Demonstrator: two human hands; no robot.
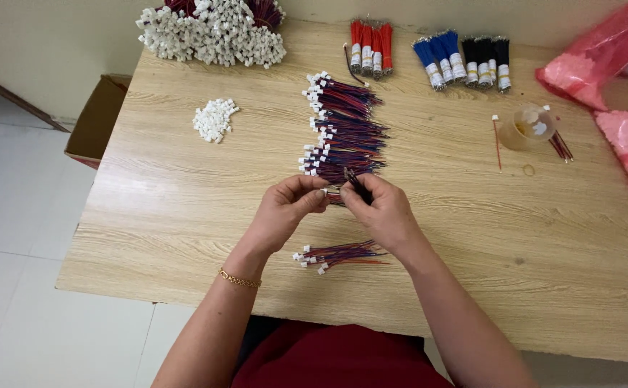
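My left hand and my right hand meet over the middle of the wooden table. Together they pinch a short wire piece with a white connector; thin dark wires stick up from my right fingers. Just beyond the hands lies a long row of red-and-blue wire leads with white plugs. A small bunch of the same leads rests on the table between my wrists.
A small pile of loose white connectors lies at the left, a big heap of them at the back. Bundles of red, blue and black wires, a clear cup, pink bags and a floor carton.
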